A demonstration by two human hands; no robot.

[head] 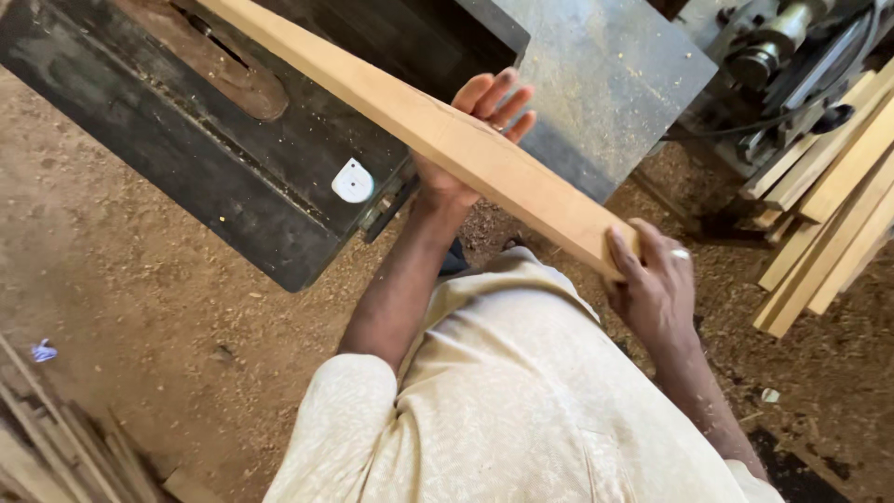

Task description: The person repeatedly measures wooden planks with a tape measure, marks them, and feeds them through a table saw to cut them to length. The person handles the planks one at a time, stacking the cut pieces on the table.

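Saw bench (233, 177) – dark, dusted with sawdust. Long pale wooden board (438, 130) – held slantwise above the bench. Stacked timber strips (829, 205) lie at right. Left hand (470, 140) supports the board's middle from behind, fingers loosely extended; right hand (652, 279) grasps its near end.

Dark metal saw table (233, 177), dusted with sawdust, bearing a worn oval throat plate (214, 61) and a small white tag (353, 181) near its edge. Earthen floor (140, 298) thick with sawdust, carrying stacked pale wooden slats (829, 214) at right and scrap strips (56, 447) lower left.
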